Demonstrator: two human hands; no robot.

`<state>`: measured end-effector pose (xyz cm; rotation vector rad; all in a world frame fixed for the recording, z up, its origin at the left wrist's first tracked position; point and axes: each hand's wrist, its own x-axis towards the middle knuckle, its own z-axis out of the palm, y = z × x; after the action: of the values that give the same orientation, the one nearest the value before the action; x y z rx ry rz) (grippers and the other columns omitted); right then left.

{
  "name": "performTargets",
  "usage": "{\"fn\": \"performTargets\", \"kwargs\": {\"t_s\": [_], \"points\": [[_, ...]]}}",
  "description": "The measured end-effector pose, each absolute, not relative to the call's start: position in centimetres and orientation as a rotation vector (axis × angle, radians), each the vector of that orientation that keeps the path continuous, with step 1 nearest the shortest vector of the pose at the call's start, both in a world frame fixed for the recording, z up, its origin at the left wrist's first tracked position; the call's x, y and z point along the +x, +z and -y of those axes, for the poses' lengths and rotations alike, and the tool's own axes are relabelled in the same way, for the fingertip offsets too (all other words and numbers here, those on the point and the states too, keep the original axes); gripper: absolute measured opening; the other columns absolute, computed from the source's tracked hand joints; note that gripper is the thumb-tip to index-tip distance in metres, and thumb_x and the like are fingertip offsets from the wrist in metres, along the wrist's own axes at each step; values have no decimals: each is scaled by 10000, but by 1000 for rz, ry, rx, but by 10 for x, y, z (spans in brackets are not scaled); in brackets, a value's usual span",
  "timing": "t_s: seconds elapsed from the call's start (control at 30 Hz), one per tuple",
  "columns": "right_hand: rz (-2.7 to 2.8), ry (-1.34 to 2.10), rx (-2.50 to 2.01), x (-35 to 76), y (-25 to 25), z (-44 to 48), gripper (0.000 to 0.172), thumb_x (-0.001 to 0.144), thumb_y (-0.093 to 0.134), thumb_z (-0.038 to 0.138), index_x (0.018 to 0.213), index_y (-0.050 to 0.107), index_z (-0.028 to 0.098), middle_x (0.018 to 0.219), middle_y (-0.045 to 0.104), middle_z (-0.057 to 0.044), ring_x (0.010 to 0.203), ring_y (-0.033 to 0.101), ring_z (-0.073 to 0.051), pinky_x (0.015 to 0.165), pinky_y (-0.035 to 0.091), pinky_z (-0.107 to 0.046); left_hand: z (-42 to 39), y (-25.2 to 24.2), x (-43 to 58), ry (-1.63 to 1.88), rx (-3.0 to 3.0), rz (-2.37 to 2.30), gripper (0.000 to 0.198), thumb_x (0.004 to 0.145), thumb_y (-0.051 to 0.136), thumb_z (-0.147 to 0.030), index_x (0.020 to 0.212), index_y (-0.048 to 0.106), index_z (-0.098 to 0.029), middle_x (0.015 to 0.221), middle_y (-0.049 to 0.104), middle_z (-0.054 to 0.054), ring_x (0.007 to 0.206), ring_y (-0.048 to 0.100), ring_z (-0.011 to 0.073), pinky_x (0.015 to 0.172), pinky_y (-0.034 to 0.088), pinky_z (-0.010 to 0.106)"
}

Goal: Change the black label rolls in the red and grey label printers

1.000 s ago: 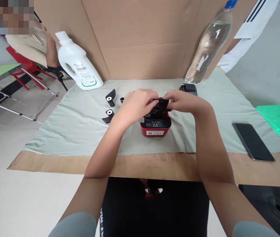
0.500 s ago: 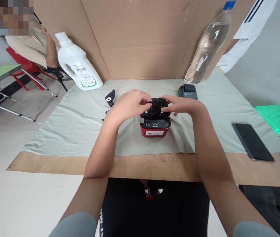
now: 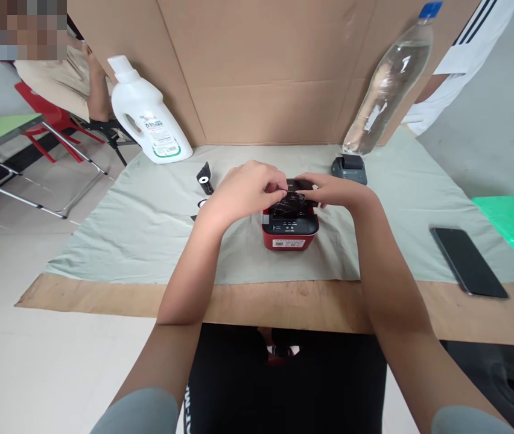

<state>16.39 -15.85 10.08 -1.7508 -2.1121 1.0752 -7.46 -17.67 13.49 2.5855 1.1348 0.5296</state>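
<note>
A small red and black printer stands on the grey cloth in the middle of the table. Both my hands are over its open top. My left hand is curled, its fingertips pinching a black strip that lies across the printer's opening. My right hand grips the other side of the same black strip, fingers closed. Two black rolls with white cores lie just left of my left hand, the nearer one mostly hidden by it.
A white detergent jug stands at the back left, a clear water bottle leans on the cardboard wall at the back right. A small grey printer sits below the bottle. A dark phone lies at right. Other people are at both far corners.
The black strip has been lowered from a raised, tilted position down onto the printer's top. Both hands came down and closer together over it.
</note>
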Motion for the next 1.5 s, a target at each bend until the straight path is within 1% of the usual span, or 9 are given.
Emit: {"fn": "performTargets", "kwargs": {"t_s": [0.2, 0.47, 0.63, 0.73, 1.0, 1.17, 1.3, 1.4, 1.5], "points": [[2096, 1082, -1796, 163, 101, 161, 612, 922, 711, 454, 1483, 539, 280, 1280, 735, -108, 934, 734, -275, 645, 560, -335, 175, 132, -74, 514, 2614, -1126, 177, 897, 578, -231, 838, 744, -221, 800, 713, 23, 761, 612, 183, 694, 394, 317], [1944, 1022, -1869, 159, 94, 153, 673, 990, 599, 502, 1591, 469, 230, 1385, 711, -146, 922, 740, -258, 649, 583, -332, 181, 138, -71, 585, 2573, -1145, 181, 934, 546, -253, 830, 689, -215, 814, 691, 27, 736, 582, 175, 664, 367, 321], [1873, 950, -1859, 155, 94, 149, 376, 1046, 489, 430, 1284, 662, 195, 1265, 743, -141, 819, 729, -217, 610, 545, -304, 183, 138, -69, 594, 2563, -1136, 178, 939, 541, -253, 849, 689, -212, 815, 687, 26, 733, 566, 172, 671, 361, 321], [1858, 948, -1864, 154, 95, 148, 321, 1048, 478, 435, 1116, 680, 195, 1213, 750, -136, 810, 731, -222, 605, 543, -307, 183, 139, -71, 600, 2558, -1136, 176, 938, 543, -247, 860, 696, -212, 830, 689, 27, 737, 567, 172, 681, 366, 324], [2016, 1175, -1830, 158, 101, 157, 449, 970, 655, 449, 1371, 589, 258, 1286, 736, -126, 885, 754, -231, 661, 608, -316, 183, 135, -67, 583, 2592, -1116, 167, 922, 543, -233, 829, 680, -214, 830, 685, 26, 758, 580, 184, 690, 365, 330], [2036, 1171, -1828, 159, 99, 159, 684, 922, 729, 423, 1538, 471, 277, 1401, 690, -134, 1021, 741, -266, 640, 635, -305, 178, 134, -67, 565, 2550, -1111, 179, 940, 542, -273, 824, 663, -210, 831, 688, 29, 791, 599, 190, 728, 416, 331], [1975, 1195, -1830, 161, 93, 155, 835, 886, 773, 424, 1612, 394, 259, 1438, 671, -167, 1000, 754, -287, 618, 661, -325, 157, 112, -77, 642, 2337, -1192, 223, 973, 536, -371, 1053, 666, -209, 1092, 724, 67, 990, 641, 212, 881, 494, 355], [1895, 1254, -1795, 165, 87, 149, 935, 828, 833, 409, 1630, 379, 249, 1374, 700, -183, 915, 760, -291, 603, 667, -352, 145, 71, -83, 677, 1936, -1233, 600, 863, 668, -368, 1423, 525, -206, 1498, 578, 147, 1329, 572, 273, 1087, 483, 412], [1767, 1310, -1738, 168, 78, 147, 1040, 735, 912, 389, 1628, 401, 243, 1294, 730, -179, 831, 749, -290, 588, 658, -375, 147, 25, -79, 796, 1389, -1043, 800, 799, 634, -307, 1566, 412, -248, 1554, 564, 113, 1449, 527, 293, 1208, 426, 452]]}}
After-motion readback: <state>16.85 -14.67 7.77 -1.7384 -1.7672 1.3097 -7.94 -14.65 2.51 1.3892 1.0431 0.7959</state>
